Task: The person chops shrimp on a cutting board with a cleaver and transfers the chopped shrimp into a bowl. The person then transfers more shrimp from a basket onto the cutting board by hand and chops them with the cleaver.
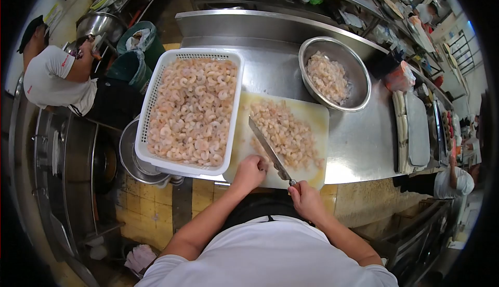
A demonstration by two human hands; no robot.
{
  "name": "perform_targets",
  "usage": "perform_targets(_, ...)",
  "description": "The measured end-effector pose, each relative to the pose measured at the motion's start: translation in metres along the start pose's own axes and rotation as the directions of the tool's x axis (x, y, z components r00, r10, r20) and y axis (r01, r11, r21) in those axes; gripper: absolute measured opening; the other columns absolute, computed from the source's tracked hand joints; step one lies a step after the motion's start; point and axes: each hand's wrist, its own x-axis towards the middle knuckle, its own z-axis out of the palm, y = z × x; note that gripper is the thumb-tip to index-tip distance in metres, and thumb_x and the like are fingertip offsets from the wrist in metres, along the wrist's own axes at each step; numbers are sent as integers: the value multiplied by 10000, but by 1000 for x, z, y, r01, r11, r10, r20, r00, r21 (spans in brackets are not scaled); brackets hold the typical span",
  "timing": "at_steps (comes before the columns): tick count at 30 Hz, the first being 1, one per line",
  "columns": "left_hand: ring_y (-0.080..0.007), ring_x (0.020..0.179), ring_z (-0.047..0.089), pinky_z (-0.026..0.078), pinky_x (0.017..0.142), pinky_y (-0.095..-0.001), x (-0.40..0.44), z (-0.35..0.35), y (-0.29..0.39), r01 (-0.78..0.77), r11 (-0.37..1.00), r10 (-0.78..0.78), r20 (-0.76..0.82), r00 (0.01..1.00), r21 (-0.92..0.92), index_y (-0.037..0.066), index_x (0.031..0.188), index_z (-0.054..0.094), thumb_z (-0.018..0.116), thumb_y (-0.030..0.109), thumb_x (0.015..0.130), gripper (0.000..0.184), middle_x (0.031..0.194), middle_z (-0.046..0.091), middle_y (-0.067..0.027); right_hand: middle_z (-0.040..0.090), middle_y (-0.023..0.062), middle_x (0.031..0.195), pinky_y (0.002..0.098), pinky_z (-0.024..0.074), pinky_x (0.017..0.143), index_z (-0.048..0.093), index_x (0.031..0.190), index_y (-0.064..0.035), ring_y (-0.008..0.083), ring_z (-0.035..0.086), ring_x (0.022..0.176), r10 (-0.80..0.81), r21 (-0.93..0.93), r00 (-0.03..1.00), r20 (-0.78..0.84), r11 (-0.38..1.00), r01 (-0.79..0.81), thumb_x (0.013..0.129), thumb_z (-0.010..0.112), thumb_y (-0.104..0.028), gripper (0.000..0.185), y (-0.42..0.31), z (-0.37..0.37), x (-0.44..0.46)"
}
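Observation:
My right hand [305,199] is wrapped around the handle of a long knife [267,145]. The blade points up and to the left, over the near side of a pile of chopped shrimp [287,131]. Under the pile lies a pale cutting board [317,111]. My left hand [252,172] is closed, fingers curled, at the board's near edge just left of the blade; what its fingertips hold is hidden. To the left stands a white perforated basket [235,97] full of peeled shrimp [192,110]. A steel bowl [362,87] with cut shrimp [327,76] sits behind the board, to the right.
A steel counter [358,141] carries everything, with a raised back edge [228,23]. Folded cloths [401,126] and a tray [417,131] lie at the right. A metal pot [130,152] stands below the basket. A co-worker [57,79] works at the left, near green bins [127,68].

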Motion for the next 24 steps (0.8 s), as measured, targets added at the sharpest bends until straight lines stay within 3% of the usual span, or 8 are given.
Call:
perform_targets(2, -416, 899, 725, 585, 805, -468, 7, 9, -13, -44, 999, 45, 37, 998, -17, -8, 1000, 731, 706, 12, 823, 180, 967, 730, -228, 731, 281, 865, 565, 555, 710, 643, 978, 46, 513, 704, 807, -6, 12, 1000, -10, 1000, 6, 1048, 677, -259, 315, 0, 2, -1)
perform_targets(5, -418, 881, 732, 587, 786, -478, 15, 7, -9, 16, 993, -12, 34, 999, -117, -9, 949, 711, 706, 15, 828, 123, 932, 736, -226, 730, 281, 860, 568, 556, 702, 640, 963, 46, 514, 705, 801, 5, 6, 1000, -15, 1000, -5, 1043, 685, -256, 315, -1, 4, -1)
perform_targets(8, -417, 860, 737, 590, 772, -478, 16, 8, -12, 23, 996, -20, 34, 999, -88, -10, 910, 685, 701, 7, 830, 83, 897, 739, -220, 728, 286, 859, 573, 554, 704, 633, 961, 47, 517, 704, 803, 1, -17, 1000, -20, 1000, -1, 1049, 675, -269, 330, 1, 5, 0)
perform_targets(12, -390, 833, 746, 593, 756, -460, 18, 12, -16, 12, 990, -11, 8, 1000, -142, 7, 908, 684, 714, 16, 840, 75, 868, 743, -206, 724, 294, 854, 587, 552, 711, 624, 978, 46, 526, 701, 804, 11, -139, 1000, 20, 990, -8, 1067, 636, -307, 365, 2, 12, 8)
perform_targets(17, -328, 779, 753, 596, 733, -409, 21, 11, -11, 86, 981, -82, 33, 996, -172, 27, 904, 686, 753, 33, 836, 96, 824, 744, -180, 722, 311, 881, 601, 548, 737, 625, 998, 43, 536, 696, 820, -59, -101, 998, -19, 993, 57, 1072, 620, -327, 377, 11, 38, 50)
perform_targets(20, -318, 768, 749, 593, 728, -393, 21, 22, -27, 104, 976, -102, 17, 995, -192, 25, 935, 681, 771, 29, 814, 151, 813, 745, -159, 723, 317, 898, 589, 552, 748, 631, 1011, 50, 531, 699, 840, -83, -68, 994, -67, 995, 79, 1068, 626, -323, 377, 9, 42, 61)
perform_targets(23, -330, 729, 733, 594, 706, -397, 15, 25, -36, 28, 930, -50, -51, 997, -366, 25, 1021, 668, 756, 23, 820, 219, 880, 742, -142, 725, 314, 907, 570, 559, 756, 638, 1026, 59, 521, 705, 854, -101, -2, 993, -67, 995, 101, 1068, 630, -320, 381, 5, 25, 54)
perform_targets(24, -338, 778, 731, 594, 744, -407, 15, 18, -32, 33, 961, -54, -69, 996, -275, 23, 1067, 663, 748, 30, 828, 253, 948, 730, -154, 727, 313, 909, 563, 561, 759, 640, 1030, 62, 518, 707, 858, -105, 21, 993, -60, 994, 106, 1068, 631, -319, 383, 3, 14, 47)
